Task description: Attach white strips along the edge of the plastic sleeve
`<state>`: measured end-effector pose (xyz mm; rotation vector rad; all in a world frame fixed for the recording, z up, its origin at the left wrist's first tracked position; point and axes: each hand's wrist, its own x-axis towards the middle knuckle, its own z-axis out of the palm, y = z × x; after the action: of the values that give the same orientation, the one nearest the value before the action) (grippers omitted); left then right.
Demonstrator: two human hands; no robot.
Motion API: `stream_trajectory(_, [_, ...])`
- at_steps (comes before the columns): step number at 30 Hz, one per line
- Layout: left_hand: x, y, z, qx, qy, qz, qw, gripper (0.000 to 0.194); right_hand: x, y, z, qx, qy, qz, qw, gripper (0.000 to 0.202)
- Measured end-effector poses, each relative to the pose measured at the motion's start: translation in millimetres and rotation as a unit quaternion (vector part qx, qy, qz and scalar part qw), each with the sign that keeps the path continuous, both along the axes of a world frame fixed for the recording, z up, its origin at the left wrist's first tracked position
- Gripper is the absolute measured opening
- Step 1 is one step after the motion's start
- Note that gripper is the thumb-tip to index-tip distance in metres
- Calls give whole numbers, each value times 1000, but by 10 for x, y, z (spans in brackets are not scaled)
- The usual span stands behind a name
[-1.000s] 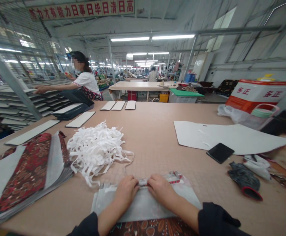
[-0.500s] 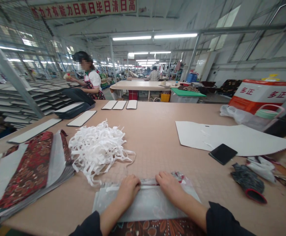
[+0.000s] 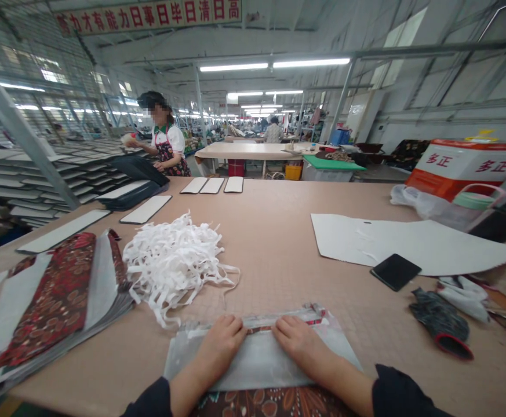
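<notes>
In front of me lies a folded piece of brown floral fabric (image 3: pixel 274 402), its pale grey backing (image 3: pixel 261 362) facing up. My left hand (image 3: pixel 222 341) rests on the backing near the far edge, fingers together and bent over the fold. A little to the right, my right hand (image 3: pixel 298 341) grips the same edge, its fingers also close together. Between the hands runs a narrow strip of brown and red print (image 3: pixel 259 329). My thumbs are mostly hidden. Just beyond the left hand lies a heap of white fabric strips (image 3: pixel 174 260).
At left lies a stack of brown floral fabric pieces (image 3: pixel 57 301). On the right are a white board (image 3: pixel 409 243), a black flat pad (image 3: pixel 395 272), a dark grey sleeve (image 3: pixel 439 318) and a carton (image 3: pixel 457 168). A co-worker (image 3: pixel 170 142) stands behind the table's far left.
The far edge of the fabric has been turned, so a brown and red strip now shows between my hands. Both hands have shifted slightly. The co-worker has moved a little to the right.
</notes>
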<state>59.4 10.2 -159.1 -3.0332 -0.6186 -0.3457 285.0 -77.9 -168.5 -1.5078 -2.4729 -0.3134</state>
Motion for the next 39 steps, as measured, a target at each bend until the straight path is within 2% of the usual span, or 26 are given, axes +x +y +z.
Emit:
stream_trajectory(3, [-78,14,27,-38,-8,36,999,17,321,-119,22,-34,0,-49,998,13])
stream_trajectory(5, [-68,5,48,-78,-20,92,992,16,364,-117,72,-72,14,-94,993,11])
stream_trajectory(7, [-6,-16,65,-114,-33,140,983,15,235,-45,140,-107,43,-124,986,12])
stream_trajectory(9, [76,-37,74,-136,-44,166,976,15,-14,68,195,-127,81,-133,980,12])
stream_trajectory(12, [152,-44,69,-148,-59,182,970,14,-393,235,181,-107,122,-131,978,5])
stream_trajectory(14, [138,-28,64,-156,-65,182,969,14,-535,312,100,-67,118,-130,982,3])
stream_trajectory(17, [37,7,71,-171,-63,177,967,14,-566,367,-46,-15,88,-112,990,10])
stream_trajectory(20, [-83,26,83,-166,-53,167,971,15,-541,380,-103,-12,77,-106,991,12])
stream_trajectory(25, [-182,15,49,-77,-19,110,991,14,-637,370,-26,-32,105,-50,993,7])
stream_trajectory(30, [-236,25,25,2,-9,45,999,13,-644,337,-13,-7,89,9,996,3])
stream_trajectory(36, [-317,31,47,30,23,24,999,13,-605,315,12,21,44,55,997,9])
stream_trajectory(39, [-344,63,59,-10,13,35,999,14,-648,311,52,14,31,59,998,11])
